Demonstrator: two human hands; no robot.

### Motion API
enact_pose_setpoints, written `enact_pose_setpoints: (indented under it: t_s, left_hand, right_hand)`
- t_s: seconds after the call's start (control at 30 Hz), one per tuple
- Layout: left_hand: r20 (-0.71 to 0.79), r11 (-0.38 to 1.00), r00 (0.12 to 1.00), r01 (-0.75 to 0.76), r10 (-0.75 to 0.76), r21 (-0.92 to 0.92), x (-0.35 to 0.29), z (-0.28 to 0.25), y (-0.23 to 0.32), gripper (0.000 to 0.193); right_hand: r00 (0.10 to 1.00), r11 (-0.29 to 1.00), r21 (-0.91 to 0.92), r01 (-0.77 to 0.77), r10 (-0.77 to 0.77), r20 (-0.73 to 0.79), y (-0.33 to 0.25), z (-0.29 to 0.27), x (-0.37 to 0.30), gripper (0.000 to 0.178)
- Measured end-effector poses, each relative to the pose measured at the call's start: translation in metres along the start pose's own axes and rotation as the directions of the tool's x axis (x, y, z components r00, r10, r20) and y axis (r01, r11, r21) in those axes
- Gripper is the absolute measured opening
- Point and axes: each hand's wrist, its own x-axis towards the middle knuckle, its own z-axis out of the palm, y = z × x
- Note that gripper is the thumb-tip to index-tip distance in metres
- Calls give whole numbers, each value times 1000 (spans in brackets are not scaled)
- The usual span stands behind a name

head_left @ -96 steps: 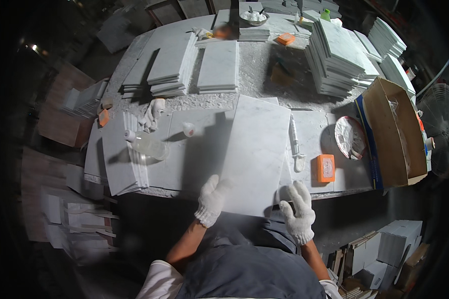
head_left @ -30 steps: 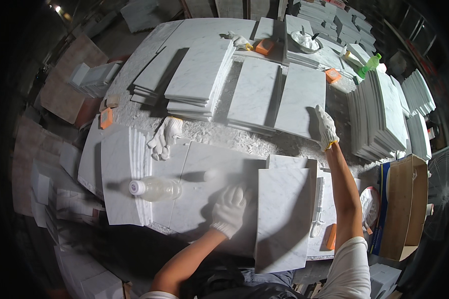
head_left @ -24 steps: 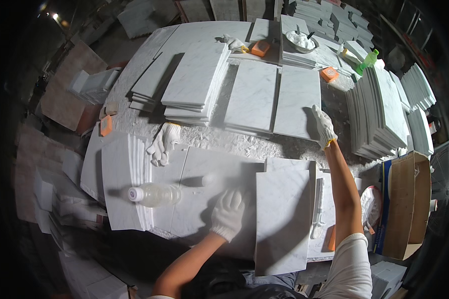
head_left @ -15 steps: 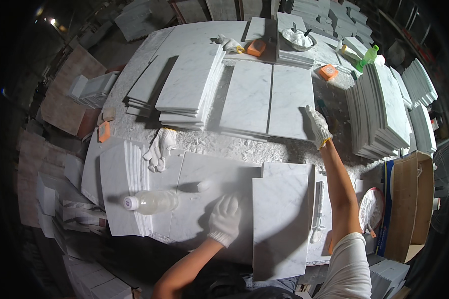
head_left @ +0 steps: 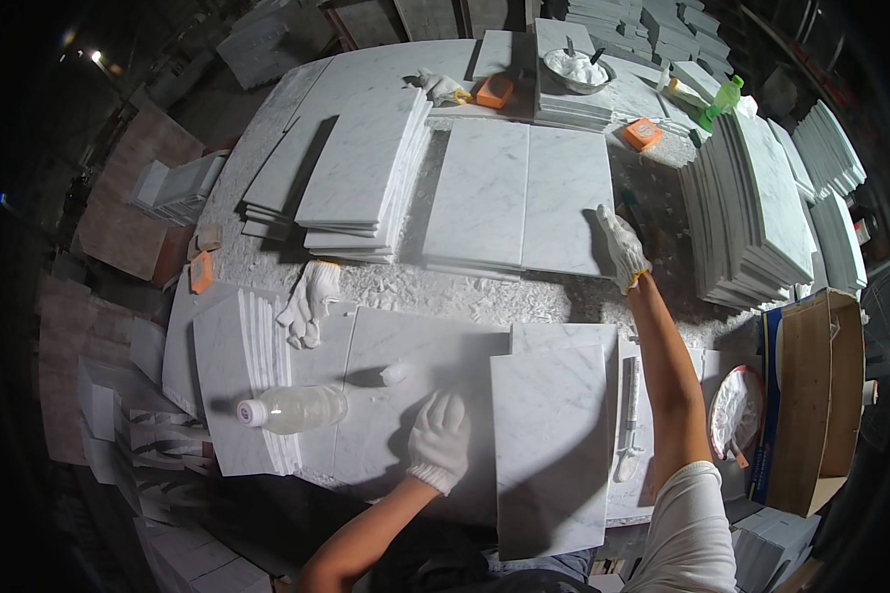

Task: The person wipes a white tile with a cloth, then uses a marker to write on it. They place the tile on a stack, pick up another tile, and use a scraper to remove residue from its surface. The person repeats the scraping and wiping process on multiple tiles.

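My right hand point(head_left: 623, 249), in a white knit glove with a yellow cuff edge, reaches forward with straight fingers. It lies against the right edge of a white grey-veined marble slab point(head_left: 566, 203). Side by side with this slab is a second marble slab point(head_left: 477, 193), a thin seam between them. My left hand point(head_left: 439, 442), also gloved, rests palm down on a marble slab point(head_left: 405, 341) nearer me, fingers slightly bent and holding nothing visible. Close by are a small whitish lump point(head_left: 394, 374) and a clear bottle point(head_left: 302, 408) lying on its side.
Stacked marble slabs stand left point(head_left: 358, 163) and right point(head_left: 747, 208). Two overlapping slabs point(head_left: 551, 445) lie near me. Around them are a cutter-like tool point(head_left: 630, 420), a cardboard box point(head_left: 814, 395), a loose glove point(head_left: 310, 301), a bowl of white paste point(head_left: 577, 71) and orange blocks point(head_left: 643, 133).
The gap between the two side-by-side slabs has narrowed to a thin seam, my right hand staying at the right one's edge. My left hand has barely moved. The whole view has shifted slightly.
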Motion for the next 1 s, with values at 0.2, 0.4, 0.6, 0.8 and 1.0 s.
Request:
enact_pose_setpoints:
  t_s: [0.2,0.4,0.6,0.8,1.0]
  left_hand:
    - [42,1000,999,15,-15,-2,-2,-1,0,42]
    - [80,1000,997,9,-10,10,-2,-7,2,43]
    - [13,996,1000,5,-3,-92,8,-19,7,41]
    - [-33,994,993,-112,112,4,9,-19,3,44]
    - [-49,988,993,-112,107,-104,13,-18,1,42]
  right_hand:
    - [998,999,10,-31,30,50,10,-12,11,36]
    - [999,999,-15,-47,47,3,7,-13,10,41]
    - [999,985,-165,49,-45,28,-18,-7,16,40]
    - [996,975,-217,46,-62,-66,-46,32,-5,66]
    - [978,945,-266,191,-205,-25,-78,137,-10,52]
